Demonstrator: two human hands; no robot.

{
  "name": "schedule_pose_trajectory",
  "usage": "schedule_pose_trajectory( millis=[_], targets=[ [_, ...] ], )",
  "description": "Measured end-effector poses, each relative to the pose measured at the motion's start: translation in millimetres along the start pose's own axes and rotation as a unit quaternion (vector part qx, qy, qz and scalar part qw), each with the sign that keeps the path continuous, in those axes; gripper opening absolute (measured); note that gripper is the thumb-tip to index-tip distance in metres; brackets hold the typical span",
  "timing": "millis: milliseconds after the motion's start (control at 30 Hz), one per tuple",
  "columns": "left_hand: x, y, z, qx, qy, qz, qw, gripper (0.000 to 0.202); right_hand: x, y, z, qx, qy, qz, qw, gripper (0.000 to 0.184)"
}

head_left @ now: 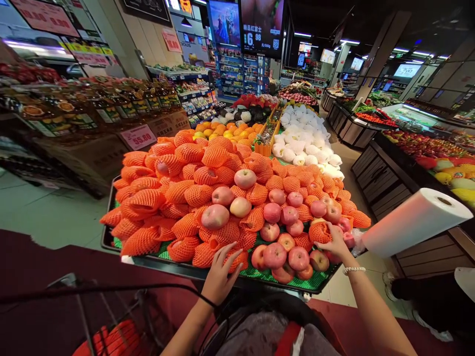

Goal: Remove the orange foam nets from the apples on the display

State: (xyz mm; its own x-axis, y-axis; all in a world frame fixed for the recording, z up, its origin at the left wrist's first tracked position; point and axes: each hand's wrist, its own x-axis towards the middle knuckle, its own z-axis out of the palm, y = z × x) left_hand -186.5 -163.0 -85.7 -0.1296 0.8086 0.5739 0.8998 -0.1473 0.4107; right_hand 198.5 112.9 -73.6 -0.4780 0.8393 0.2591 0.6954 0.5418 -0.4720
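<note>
At the front of a fruit stand (166, 268), the person's right hand (336, 242) and left hand (221, 274) were well apart. The right had its thumb and fingers about an orange-netted apple (318, 231) on the stand's right side, among bare apples (274, 255); whether they gripped it firmly could not be told. The left was spread, holding nothing, beside other netted apples (184, 248). The step in hand seemed to be a grasp; lifting would call for fingers closed around the net. That apple looked round, bright mesh hiding most of its skin.

Apples (274, 255) on the stand (166, 268), bottles (109, 111) left, roll (415, 222) right
</note>
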Motion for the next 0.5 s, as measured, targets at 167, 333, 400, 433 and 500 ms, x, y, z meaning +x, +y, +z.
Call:
schedule_pose_trajectory(
  millis=[167,333,400,433,500],
  targets=[
    [8,8,1.2,-0.016,-0.011,0.004,1.000,0.031,-11,-1,12,0.075,0.093,0.055,0.991,0.084],
    [8,9,3.6,-0.037,-0.013,-0.008,0.999,0.031,-11,-22,11,0.132,0.160,0.103,0.973,0.082],
    [8,13,5.3,-0.069,-0.018,-0.028,0.997,0.031,-13,-38,5,0.169,0.166,0.098,0.967,0.077],
    [10,16,6.2,-0.093,-0.023,-0.044,0.994,0.031,-15,-48,3,0.186,0.159,0.087,0.966,0.076],
    [15,27,7.8,-0.162,-0.043,-0.088,0.982,0.031,-21,-71,0,0.216,0.136,0.061,0.965,0.074]
  ],
)
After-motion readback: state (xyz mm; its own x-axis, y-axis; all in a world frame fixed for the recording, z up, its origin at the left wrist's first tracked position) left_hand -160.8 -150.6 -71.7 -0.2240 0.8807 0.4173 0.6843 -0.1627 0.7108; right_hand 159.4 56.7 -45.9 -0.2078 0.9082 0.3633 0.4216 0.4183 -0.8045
